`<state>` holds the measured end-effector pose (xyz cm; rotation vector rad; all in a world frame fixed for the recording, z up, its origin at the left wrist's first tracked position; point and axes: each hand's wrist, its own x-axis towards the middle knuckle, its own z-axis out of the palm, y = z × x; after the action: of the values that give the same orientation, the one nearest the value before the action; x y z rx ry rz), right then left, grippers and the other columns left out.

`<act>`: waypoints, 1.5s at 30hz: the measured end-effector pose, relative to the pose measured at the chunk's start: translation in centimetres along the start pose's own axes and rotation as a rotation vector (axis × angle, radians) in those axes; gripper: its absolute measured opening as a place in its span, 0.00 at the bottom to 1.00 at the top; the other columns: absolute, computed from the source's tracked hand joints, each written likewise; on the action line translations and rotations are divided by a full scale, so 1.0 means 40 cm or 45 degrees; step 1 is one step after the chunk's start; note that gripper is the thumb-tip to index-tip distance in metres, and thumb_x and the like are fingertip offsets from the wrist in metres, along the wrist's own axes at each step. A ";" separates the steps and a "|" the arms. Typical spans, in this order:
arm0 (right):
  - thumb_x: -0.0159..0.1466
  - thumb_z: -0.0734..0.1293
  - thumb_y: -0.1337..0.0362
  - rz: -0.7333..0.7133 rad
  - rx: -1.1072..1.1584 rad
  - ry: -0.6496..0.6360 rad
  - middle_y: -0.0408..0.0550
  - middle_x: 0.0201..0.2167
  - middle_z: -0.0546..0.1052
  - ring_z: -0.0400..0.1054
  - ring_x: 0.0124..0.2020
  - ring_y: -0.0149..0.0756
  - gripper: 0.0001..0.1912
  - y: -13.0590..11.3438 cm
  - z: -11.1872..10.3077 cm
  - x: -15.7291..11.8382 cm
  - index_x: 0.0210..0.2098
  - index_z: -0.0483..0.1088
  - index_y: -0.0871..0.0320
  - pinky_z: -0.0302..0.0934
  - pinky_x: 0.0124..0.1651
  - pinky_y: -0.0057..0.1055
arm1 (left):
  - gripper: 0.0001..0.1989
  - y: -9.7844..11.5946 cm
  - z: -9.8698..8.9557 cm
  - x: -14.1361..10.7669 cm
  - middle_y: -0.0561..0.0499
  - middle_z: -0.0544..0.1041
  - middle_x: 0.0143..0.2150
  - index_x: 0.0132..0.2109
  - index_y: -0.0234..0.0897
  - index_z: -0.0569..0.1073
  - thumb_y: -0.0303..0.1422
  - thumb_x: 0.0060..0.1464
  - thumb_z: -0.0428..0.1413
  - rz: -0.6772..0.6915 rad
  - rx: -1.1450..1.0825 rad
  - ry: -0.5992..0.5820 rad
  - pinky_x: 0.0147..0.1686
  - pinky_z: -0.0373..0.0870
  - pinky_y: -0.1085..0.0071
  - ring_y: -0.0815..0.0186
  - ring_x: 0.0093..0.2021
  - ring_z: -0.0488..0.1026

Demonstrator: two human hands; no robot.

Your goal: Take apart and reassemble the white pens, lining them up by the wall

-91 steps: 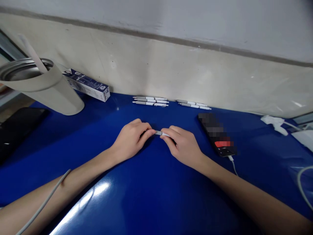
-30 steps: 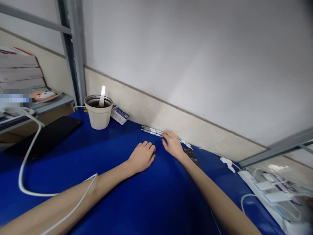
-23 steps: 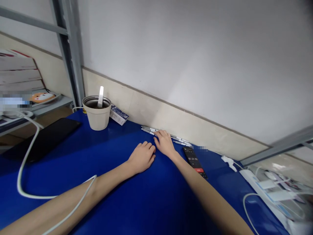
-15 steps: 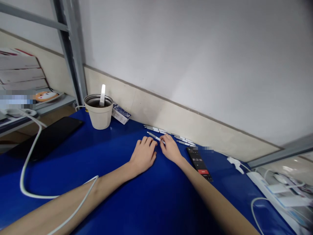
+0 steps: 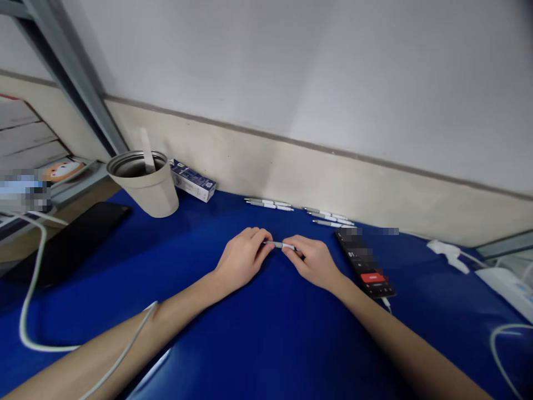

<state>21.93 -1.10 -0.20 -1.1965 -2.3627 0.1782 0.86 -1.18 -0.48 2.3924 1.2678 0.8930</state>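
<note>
Across the glossy blue tabletop (image 5: 266,344), our left hand (image 5: 242,261) and right hand (image 5: 314,262) both pinch one slim grey-and-white pen (image 5: 282,245).

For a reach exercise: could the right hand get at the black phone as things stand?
Probably yes: the right hand lies close beside the phone, with only blue tabletop between them. Its fingers are on a pen, though.

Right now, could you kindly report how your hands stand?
Left hand, right hand: both pinching white pen between them. Phone lying right of right hand.
</note>
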 end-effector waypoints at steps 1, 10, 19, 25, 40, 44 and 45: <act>0.69 0.57 0.61 -0.023 -0.004 -0.010 0.46 0.33 0.76 0.68 0.33 0.32 0.12 0.004 0.000 -0.002 0.39 0.71 0.57 0.58 0.37 0.27 | 0.09 0.002 0.000 0.000 0.50 0.73 0.37 0.43 0.38 0.68 0.35 0.65 0.46 0.031 0.027 -0.033 0.38 0.66 0.67 0.63 0.39 0.69; 0.70 0.56 0.62 -0.060 0.015 -0.040 0.44 0.30 0.74 0.65 0.31 0.30 0.14 0.004 0.001 -0.021 0.36 0.71 0.57 0.54 0.35 0.27 | 0.15 0.010 0.001 0.001 0.52 0.70 0.30 0.37 0.37 0.67 0.38 0.67 0.41 0.078 0.131 -0.247 0.30 0.60 0.71 0.67 0.31 0.67; 0.70 0.56 0.61 -0.102 -0.139 0.077 0.42 0.24 0.70 0.62 0.26 0.29 0.16 -0.011 0.002 -0.024 0.33 0.72 0.57 0.50 0.30 0.28 | 0.17 0.008 -0.004 0.007 0.56 0.66 0.24 0.32 0.36 0.63 0.40 0.67 0.41 -0.039 0.039 -0.359 0.26 0.53 0.73 0.71 0.24 0.63; 0.70 0.57 0.61 -0.178 -0.253 0.147 0.41 0.23 0.69 0.60 0.25 0.28 0.15 -0.014 0.002 -0.028 0.33 0.72 0.58 0.49 0.29 0.28 | 0.18 0.013 -0.007 0.010 0.57 0.63 0.22 0.31 0.36 0.60 0.41 0.66 0.41 -0.078 0.027 -0.387 0.24 0.48 0.73 0.72 0.22 0.60; 0.69 0.58 0.63 -0.168 -0.353 0.185 0.41 0.25 0.71 0.62 0.26 0.28 0.11 -0.027 -0.002 -0.032 0.36 0.71 0.58 0.52 0.30 0.28 | 0.12 0.034 -0.013 0.000 0.57 0.69 0.30 0.37 0.38 0.68 0.37 0.66 0.44 -0.171 -0.308 -0.229 0.31 0.58 0.74 0.72 0.29 0.65; 0.70 0.56 0.62 -0.013 -0.159 0.075 0.42 0.30 0.74 0.66 0.29 0.28 0.12 -0.015 0.009 -0.030 0.38 0.70 0.58 0.52 0.29 0.27 | 0.08 0.025 -0.015 -0.002 0.57 0.72 0.33 0.47 0.40 0.68 0.36 0.62 0.51 -0.177 -0.368 -0.091 0.29 0.60 0.75 0.73 0.27 0.65; 0.70 0.56 0.61 0.002 -0.127 0.046 0.42 0.31 0.74 0.67 0.29 0.29 0.13 -0.013 0.010 -0.030 0.38 0.70 0.58 0.52 0.30 0.27 | 0.07 0.022 -0.016 -0.001 0.57 0.71 0.31 0.45 0.40 0.69 0.36 0.62 0.51 -0.191 -0.357 -0.095 0.28 0.59 0.75 0.73 0.26 0.65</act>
<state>21.95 -2.34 -0.81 -1.2369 -2.3634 0.0386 0.99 -1.72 0.44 2.0664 1.1883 0.8647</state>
